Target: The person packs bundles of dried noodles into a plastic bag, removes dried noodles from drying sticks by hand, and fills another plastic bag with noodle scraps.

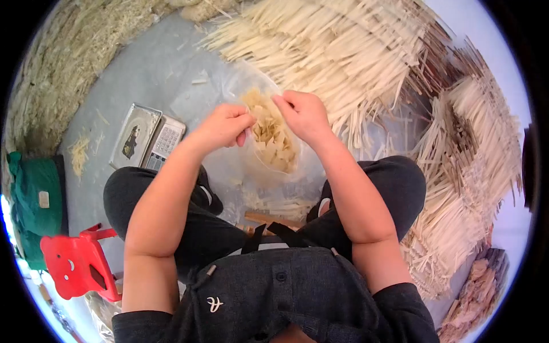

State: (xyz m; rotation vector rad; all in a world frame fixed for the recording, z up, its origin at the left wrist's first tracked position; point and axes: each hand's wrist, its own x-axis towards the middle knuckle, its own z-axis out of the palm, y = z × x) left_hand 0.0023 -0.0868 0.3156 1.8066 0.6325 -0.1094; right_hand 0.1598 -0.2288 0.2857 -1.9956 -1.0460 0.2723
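Between my knees a clear plastic bag (251, 166) stands with its mouth spread wide. Many flat, pale yellow pieces (270, 132) fill it; what they are I cannot tell. My left hand (227, 124) is closed, its fingers pinched on the bag's edge on the left. On the opposite side my right hand (303, 114) pinches the edge between thumb and fingers. The hands are a short way apart, above the pieces.
A digital scale (146, 140) with a dark-stained pan lies left of the bag. Long pale strips (331, 46) pile up ahead and to the right. At the left are a red chair (80, 266), a green bag (37, 200) and a heap of dried stalks (74, 63).
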